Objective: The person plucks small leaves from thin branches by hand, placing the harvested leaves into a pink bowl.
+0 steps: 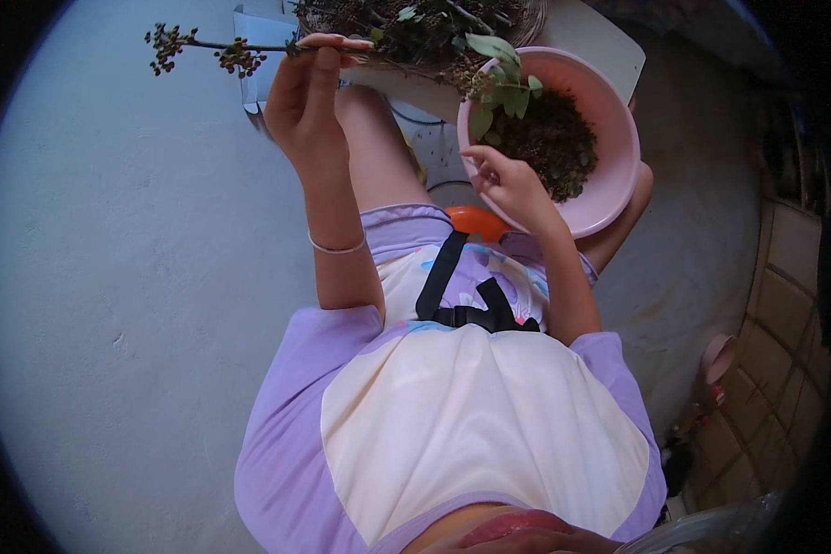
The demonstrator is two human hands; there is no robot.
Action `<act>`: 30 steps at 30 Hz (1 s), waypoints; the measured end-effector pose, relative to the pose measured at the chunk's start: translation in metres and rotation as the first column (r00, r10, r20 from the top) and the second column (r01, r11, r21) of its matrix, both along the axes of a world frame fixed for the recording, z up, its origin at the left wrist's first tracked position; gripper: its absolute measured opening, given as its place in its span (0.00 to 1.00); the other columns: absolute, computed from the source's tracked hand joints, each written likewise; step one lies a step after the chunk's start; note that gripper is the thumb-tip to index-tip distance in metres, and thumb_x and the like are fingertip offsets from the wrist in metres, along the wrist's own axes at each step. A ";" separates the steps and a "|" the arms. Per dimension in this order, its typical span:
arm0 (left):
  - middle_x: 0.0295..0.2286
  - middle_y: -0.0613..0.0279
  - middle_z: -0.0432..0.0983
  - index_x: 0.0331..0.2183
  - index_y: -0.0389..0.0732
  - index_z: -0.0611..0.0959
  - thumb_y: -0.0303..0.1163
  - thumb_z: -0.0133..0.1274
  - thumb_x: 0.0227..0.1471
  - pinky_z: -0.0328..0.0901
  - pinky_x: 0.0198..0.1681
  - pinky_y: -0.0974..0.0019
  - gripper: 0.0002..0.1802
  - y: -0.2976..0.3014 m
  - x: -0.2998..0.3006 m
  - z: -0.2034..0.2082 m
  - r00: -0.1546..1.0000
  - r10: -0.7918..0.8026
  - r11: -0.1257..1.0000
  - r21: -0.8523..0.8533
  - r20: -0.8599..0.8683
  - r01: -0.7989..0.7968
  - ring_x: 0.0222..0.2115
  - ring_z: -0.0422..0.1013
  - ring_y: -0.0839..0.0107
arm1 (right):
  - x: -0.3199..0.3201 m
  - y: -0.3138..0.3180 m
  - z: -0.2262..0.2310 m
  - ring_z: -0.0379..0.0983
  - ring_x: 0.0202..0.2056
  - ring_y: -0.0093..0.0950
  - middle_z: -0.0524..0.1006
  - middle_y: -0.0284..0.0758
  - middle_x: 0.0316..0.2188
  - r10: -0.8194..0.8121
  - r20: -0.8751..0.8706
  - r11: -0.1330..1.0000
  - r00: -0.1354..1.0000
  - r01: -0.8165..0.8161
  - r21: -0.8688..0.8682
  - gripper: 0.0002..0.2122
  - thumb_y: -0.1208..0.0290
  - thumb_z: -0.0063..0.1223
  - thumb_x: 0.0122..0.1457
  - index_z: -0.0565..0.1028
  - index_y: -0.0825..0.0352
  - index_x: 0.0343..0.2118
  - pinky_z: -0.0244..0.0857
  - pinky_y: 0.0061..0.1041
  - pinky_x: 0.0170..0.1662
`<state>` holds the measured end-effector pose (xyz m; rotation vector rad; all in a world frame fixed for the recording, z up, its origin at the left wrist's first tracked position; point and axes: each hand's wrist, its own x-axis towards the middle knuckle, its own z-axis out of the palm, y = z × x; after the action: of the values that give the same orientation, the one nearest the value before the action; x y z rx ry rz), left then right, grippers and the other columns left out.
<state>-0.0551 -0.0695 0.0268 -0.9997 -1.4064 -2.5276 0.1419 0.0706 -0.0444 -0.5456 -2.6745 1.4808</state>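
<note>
My left hand [309, 115] is raised at the upper left, thumb and fingers pinched on a thin twig. Dark berry clusters [243, 57] hang from the twig's left end. My right hand [517, 192] is by the near left rim of a pink basin [619, 175], its fingers curled in. What those fingers hold, if anything, is hidden. Inside the basin lies a heap of dark, loose plant bits [549, 138]. A sprig with broad green leaves [503, 97] leans over the basin's far left side.
Beyond my hands, a woven basket [531, 23] full of dark twigs stands on a pale board [609, 51]. Part of an orange seat [475, 222] shows between my legs. Grey floor [120, 277] spreads to the left, and brown boxes [776, 305] line the right edge.
</note>
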 end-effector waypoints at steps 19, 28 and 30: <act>0.31 0.49 0.74 0.33 0.27 0.74 0.19 0.45 0.52 0.66 0.36 0.69 0.06 0.055 0.042 0.027 0.911 -0.392 0.919 -0.018 -0.131 0.393 0.32 0.71 0.67 | 0.067 0.009 0.140 0.59 0.20 0.11 0.65 0.24 0.18 -0.364 -0.560 0.829 0.745 0.532 0.170 0.17 0.64 0.59 0.50 0.72 0.64 0.41 0.50 0.11 0.23; 0.26 0.52 0.73 0.28 0.29 0.73 0.15 0.45 0.49 0.65 0.37 0.62 0.02 0.063 0.040 0.036 0.844 -0.436 0.891 -0.020 -0.311 0.453 0.30 0.72 0.62 | 0.075 0.002 0.175 0.71 0.31 0.26 0.75 0.38 0.32 -0.244 -0.374 0.969 0.895 0.207 -0.137 0.15 0.61 0.46 0.58 0.70 0.71 0.38 0.62 0.20 0.37; 0.26 0.53 0.73 0.27 0.29 0.73 0.16 0.46 0.48 0.62 0.40 0.59 0.02 0.063 0.038 0.038 0.826 -0.388 0.918 -0.088 -0.409 0.387 0.30 0.72 0.63 | 0.070 0.008 0.167 0.72 0.31 0.28 0.75 0.39 0.31 -0.221 -0.326 0.974 0.919 0.223 -0.031 0.13 0.64 0.48 0.57 0.71 0.70 0.38 0.63 0.22 0.37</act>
<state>-0.0171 -0.0066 0.0648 -1.8639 -1.1666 -2.3277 0.2120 0.0782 0.1223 -0.5284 -2.2796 1.3618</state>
